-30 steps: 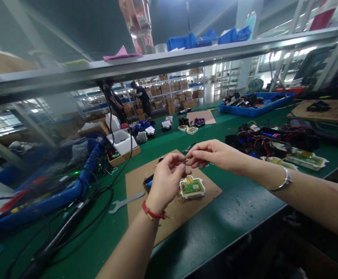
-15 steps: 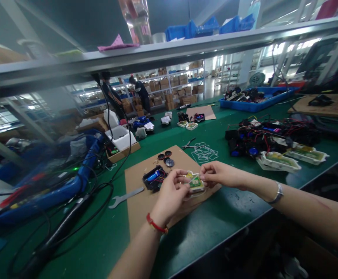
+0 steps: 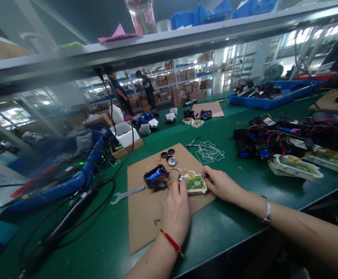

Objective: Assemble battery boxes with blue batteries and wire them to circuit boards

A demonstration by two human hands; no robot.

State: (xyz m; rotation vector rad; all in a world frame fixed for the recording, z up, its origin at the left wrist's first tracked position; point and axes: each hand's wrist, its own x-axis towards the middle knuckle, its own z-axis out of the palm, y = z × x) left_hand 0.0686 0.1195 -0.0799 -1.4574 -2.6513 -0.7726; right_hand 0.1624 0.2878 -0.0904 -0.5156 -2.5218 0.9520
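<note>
Head view: shows a white case (image 3: 197,191) with a green circuit board (image 3: 196,182) facing up, at the right part of a cardboard sheet (image 3: 142,221), between the two hands. Touches the near left of the case with bunched fingers of the left hand (image 3: 177,209). Touches its right end with drawn-together thumb and fingers of the right hand (image 3: 219,183). Cannot tell a firm clamp from a light touch, for either hand. Shows, left of the case, an open black housing (image 3: 148,180) with a blue cylinder (image 3: 156,174) and loose wires (image 3: 165,179). Includes a silver round part (image 3: 172,161) behind, a wrench (image 3: 129,193) across the sheet's left edge, and, beyond the sheet, pliers (image 3: 193,143) beside tangled white loops (image 3: 210,152).
</note>
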